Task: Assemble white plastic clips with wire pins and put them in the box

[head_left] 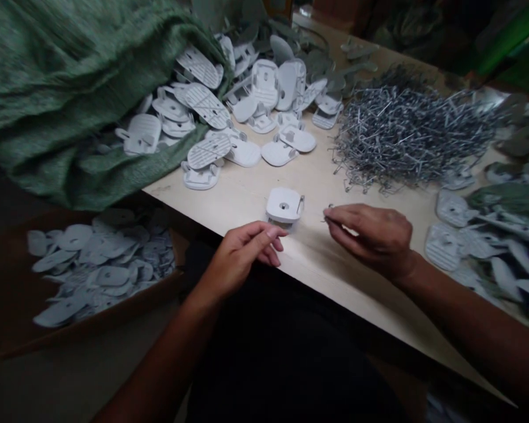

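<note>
A single white plastic piece (284, 205) lies on the pale wooden table (247, 194), with a small metal pin at its right side. My left hand (247, 249) rests at the table's front edge just below this piece, fingers loosely curled, fingertips close to it, holding nothing that I can see. My right hand (372, 235) is to the right of the piece, fingers pinched on a thin metal wire clip (327, 216) whose tip sticks out to the left.
A green woven sack (70, 88) spills many white plastic pieces (229, 117) over the table's back left. A big heap of metal wire clips (405, 135) lies back right. More plastic pieces (480, 241) lie at right. A brown box (13, 294) of pieces sits lower left.
</note>
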Tool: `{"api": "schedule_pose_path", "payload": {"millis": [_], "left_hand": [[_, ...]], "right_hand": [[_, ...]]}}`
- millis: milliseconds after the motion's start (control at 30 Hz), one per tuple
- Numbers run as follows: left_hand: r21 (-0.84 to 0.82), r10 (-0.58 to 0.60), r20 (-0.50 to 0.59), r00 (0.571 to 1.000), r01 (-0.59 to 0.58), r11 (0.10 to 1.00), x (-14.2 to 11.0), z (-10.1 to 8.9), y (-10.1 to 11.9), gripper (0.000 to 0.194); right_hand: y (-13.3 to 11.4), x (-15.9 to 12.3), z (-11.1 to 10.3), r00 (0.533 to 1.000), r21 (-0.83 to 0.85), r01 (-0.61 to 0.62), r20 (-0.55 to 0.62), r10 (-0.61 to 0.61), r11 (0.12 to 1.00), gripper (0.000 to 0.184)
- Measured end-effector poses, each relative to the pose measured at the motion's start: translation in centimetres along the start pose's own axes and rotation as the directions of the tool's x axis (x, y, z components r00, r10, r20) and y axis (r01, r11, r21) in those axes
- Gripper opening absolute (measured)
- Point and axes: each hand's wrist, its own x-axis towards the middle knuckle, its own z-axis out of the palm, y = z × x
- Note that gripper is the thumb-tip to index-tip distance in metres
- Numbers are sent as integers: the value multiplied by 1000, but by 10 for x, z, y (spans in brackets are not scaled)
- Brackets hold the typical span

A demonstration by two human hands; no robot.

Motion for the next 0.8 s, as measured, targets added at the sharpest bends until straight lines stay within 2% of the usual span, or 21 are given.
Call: {"api": "schedule_pose_path", "payload": {"millis": [67,167,267,333,400,433,467,533,600,633,667,700,800], "left_hand": [[-87,-61,67,996,67,994,-1,4,-4,43],[-130,-113,29,993,115,985,-1,3,-14,39],[-94,-143,-8,990,142,985,-3,-3,-21,32],[-77,-137,-4,990,137,988,-5,-8,-23,31],[-52,-104,1,995,104,993,-7,-13,-24,30],[-33,-82,-1,997,82,996,-7,-15,-24,29],[-11,-60,-6,998,60,998,-8,-17,-24,28],[33,-26,-8,1000,27,999,-8,-22,-23,26],[75,-13,22,1000,12,997,-7,-25,-23,25],[98,-13,48,999,8,995,-7,-26,-22,24],[127,-16,75,997,7,992,-6,-27,-21,24],[160,-22,100,995,6,987,-4,-27,-21,24],[284,-22,124,992,-15,959,0,-28,-18,24]], "right_hand": [[-14,-6,9,993,77,77,86,-84,994,27],[-20,-12,22,971,160,100,200,-132,982,23],[-24,-14,30,964,244,93,220,-149,965,24],[-32,-16,35,978,312,31,188,-93,950,27],[-42,-18,41,987,402,-129,136,81,907,26],[-47,-19,45,969,463,-248,125,214,851,24],[-52,-21,49,922,534,-377,141,360,756,22],[-59,-24,57,758,661,-599,283,588,453,25],[-63,-26,64,591,694,-710,494,638,119,33],[-63,-26,67,540,686,-728,572,617,1,37],[-63,-25,70,510,676,-733,621,595,-76,39],[-63,-25,72,496,672,-731,642,585,-118,40],[-60,-21,76,490,698,-704,609,624,-129,39]]}}
